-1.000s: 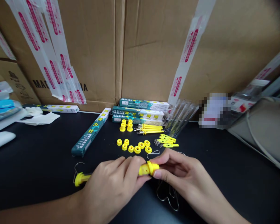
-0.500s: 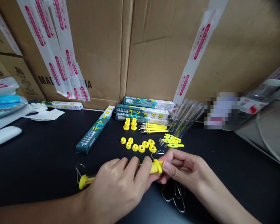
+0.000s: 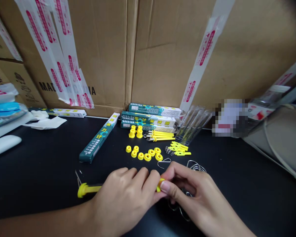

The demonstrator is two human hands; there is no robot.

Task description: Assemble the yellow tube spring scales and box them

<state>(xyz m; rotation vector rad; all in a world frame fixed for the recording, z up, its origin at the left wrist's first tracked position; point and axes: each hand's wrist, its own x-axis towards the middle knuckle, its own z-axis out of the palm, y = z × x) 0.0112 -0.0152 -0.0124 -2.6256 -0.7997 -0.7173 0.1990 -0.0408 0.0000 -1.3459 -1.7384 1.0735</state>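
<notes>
While the left hand (image 3: 123,200) wraps its fingers over a smooth yellow plastic rod (image 3: 88,189), the right hand (image 3: 187,191) pinches the rod's flanged end between thumb and fingertips, so both hands are closed on it low over the table. Only the rod's round-capped far end pokes out past the left hand, with a thin wire hook (image 3: 77,177) just beside that cap. Bent wire clips (image 3: 196,165) lie under and just beyond the right hand, glinting and springy in shape. Ahead of the knuckles sits a loose row of small yellow rings (image 3: 144,154), glossy and doughnut-shaped, then yellow pins (image 3: 180,149) with a tiny coil spring, yellow rods with metal tips (image 3: 160,135), and clear sleeves (image 3: 193,123). Long green printed boxes (image 3: 100,138) lie beyond the left hand, more stacked further back. The table (image 3: 39,164) is matte black. Behind it stand taped brown cartons (image 3: 162,49); crumpled white cloth (image 3: 45,122) lies far out past the left hand.
</notes>
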